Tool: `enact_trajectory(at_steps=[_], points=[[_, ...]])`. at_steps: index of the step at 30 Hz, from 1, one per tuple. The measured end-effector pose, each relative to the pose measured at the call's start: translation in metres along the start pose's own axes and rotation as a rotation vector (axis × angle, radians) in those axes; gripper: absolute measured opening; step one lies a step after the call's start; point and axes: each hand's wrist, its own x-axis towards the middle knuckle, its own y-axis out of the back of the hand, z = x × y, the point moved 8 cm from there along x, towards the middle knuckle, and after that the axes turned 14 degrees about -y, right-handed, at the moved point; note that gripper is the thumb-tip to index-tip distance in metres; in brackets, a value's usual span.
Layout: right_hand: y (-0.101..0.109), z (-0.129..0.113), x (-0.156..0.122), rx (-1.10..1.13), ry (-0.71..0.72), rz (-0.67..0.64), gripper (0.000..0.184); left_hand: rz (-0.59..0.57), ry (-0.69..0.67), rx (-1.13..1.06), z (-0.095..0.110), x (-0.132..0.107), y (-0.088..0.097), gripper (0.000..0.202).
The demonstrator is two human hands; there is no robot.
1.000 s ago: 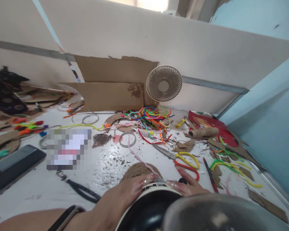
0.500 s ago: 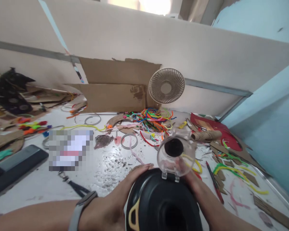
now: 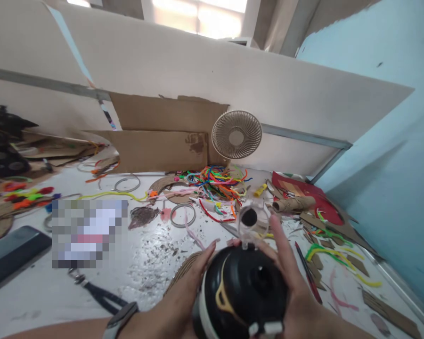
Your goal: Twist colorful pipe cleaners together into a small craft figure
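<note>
- The left hand [image 3: 182, 297] and the right hand [image 3: 299, 293] grasp a bottle [image 3: 242, 294] between them, one from each side; the fingers of both run partly out of sight behind it.
- The bottle is over the near edge of the view, above the worktop [image 3: 151, 287], its lower part cut off; its contents cannot be seen.
- On its black lid, a clear flap [image 3: 254, 227] stands raised; a dark shape on top is hard to make out.
- A ridged cardboard piece [image 3: 183, 269] lies behind the left hand, mostly hidden.
- Beyond the flap, only bits of the scissors [image 3: 229, 229] show.
- Right of the right hand lies a pen [image 3: 308, 273], partly covered.
- A cardboard tube [image 3: 294, 204] lies farther back, its inside too dark to read.
- Left, a phone [image 3: 92, 235] is blurred into blocks.
</note>
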Motion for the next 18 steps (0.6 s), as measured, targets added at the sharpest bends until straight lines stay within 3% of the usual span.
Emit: enact_trajectory(at_steps=[2,5,8,11,13,18], points=[[0.025,0.011,0.006,0.156,-0.087,0.062,0.127,0.038,0.031,0.054,-0.002,0.000,0.011,0.122],[0.077,0.023,0.019,0.191,-0.141,0.222,0.116,-0.019,0.079,0.204,-0.008,-0.005,0.021,0.102],[0.132,0.039,0.038,0.268,-0.182,0.420,0.110,-0.117,0.063,0.304,-0.015,-0.009,0.016,0.086],[0.173,0.058,0.061,0.195,-0.222,0.611,0.107,-0.195,0.015,0.374,-0.025,-0.010,0.002,0.083],[0.191,0.067,0.080,0.118,-0.179,0.706,0.116,-0.241,-0.024,0.411,-0.032,-0.008,-0.009,0.081],[0.213,0.111,0.144,-0.017,-0.164,0.748,0.124,-0.336,-0.039,0.509,-0.042,-0.007,-0.019,0.078]])
